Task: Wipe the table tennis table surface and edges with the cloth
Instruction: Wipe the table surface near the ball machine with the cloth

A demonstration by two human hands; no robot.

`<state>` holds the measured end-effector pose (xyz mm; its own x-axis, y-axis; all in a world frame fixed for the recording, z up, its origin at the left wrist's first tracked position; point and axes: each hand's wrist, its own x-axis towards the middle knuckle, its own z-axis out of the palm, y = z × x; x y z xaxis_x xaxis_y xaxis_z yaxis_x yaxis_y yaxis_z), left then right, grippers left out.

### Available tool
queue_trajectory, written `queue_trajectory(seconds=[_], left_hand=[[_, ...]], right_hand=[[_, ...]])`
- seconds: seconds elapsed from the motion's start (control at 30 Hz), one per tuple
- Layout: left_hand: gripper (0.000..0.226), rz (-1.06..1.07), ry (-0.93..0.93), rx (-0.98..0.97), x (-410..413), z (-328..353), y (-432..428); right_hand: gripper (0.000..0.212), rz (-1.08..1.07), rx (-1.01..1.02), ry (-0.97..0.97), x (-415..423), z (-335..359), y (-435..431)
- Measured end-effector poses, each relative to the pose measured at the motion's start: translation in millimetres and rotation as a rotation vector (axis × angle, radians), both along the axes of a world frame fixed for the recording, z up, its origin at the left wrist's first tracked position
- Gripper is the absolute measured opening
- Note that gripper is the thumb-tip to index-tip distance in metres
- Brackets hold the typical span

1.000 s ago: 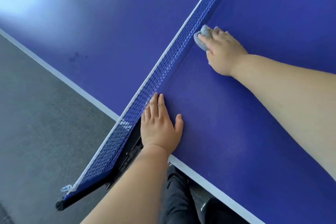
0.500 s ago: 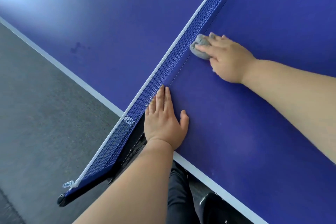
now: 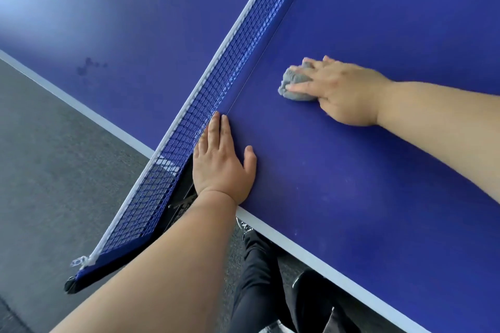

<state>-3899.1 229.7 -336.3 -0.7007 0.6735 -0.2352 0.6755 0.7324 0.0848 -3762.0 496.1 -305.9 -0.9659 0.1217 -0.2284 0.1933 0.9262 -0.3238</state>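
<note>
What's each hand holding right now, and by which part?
The right hand presses the wadded grey cloth onto the table, fingers spread over its top. The left hand lies flat on the table beside the net, holding nothing.

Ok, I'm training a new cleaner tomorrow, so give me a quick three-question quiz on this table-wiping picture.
1. True or false: the right hand presses the grey cloth onto the table.
2. Where does the left hand rest? A) on the floor B) flat on the table beside the net C) on the cloth
3. Fill in: seen from the hands, the dark smudges lie on the ___ side of the net (same/other).
Key: 1 true; 2 B; 3 other.
</note>
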Motion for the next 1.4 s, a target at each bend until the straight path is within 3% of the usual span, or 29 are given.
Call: queue_trajectory(seconds=[0.1, 0.2, 0.33, 0.5, 0.63, 0.7, 0.8, 0.9, 0.97, 1.07, 1.17, 1.33, 1.4], left_hand=[[0.088, -0.005, 0.008, 0.009, -0.2, -2.1, -0.4], [0.088, -0.014, 0.007, 0.016, -0.4, -3.6, -1.2], [0.088, -0.023, 0.024, 0.031, -1.9, -5.0, -2.1], [0.087, -0.02, 0.022, 0.045, -3.8, -5.7, -3.5], [0.085, -0.03, 0.032, 0.065, -3.2, -6.4, -3.7], [0.084, -0.03, 0.027, 0.077, -3.1, -6.3, -4.2], [0.082, -0.041, 0.027, 0.1, -1.9, -5.8, -4.7], [0.077, -0.066, 0.015, 0.125, -0.9, -4.1, -6.1], [0.074, -0.061, 0.003, 0.148, -1.3, -4.0, -6.3], [0.074, -0.06, 0.002, 0.156, -2.0, -4.7, -6.4], [0.075, -0.056, 0.003, 0.166, -2.0, -5.9, -6.5], [0.073, -0.077, -0.006, 0.173, -0.5, -4.4, -7.1], [0.07, -0.107, -0.025, 0.172, -0.2, -1.0, -7.7]], right_hand=[[0.07, -0.222, -0.046, 0.079, 5.8, -3.5, -15.4], [0.074, -0.101, -0.033, 0.129, 52.9, -7.6, -77.9], [0.068, 0.01, -0.202, 0.109, 111.2, -5.2, -120.7], [0.07, -0.457, -0.218, 0.116, 100.9, -1.3, -59.1], [0.061, -0.565, -0.097, 0.141, 94.5, -10.0, -65.0], [0.06, -0.529, -0.066, 0.184, 98.5, -12.8, -114.4], [0.059, -0.29, -0.115, 0.226, 119.1, -14.4, -207.0], [0.055, -0.107, -0.134, 0.184, 136.1, -14.1, -224.2], [0.061, -0.239, -0.102, 0.183, 135.2, -17.1, -196.3], [0.067, -0.611, -0.043, 0.178, 125.3, -15.9, -143.8], [0.07, -0.811, 0.0, 0.192, 106.1, -18.1, -148.6], [0.065, -0.464, -0.019, 0.287, 107.7, -24.2, -274.1], [0.067, -0.355, -0.056, 0.26, 117.2, -23.2, -282.5]])
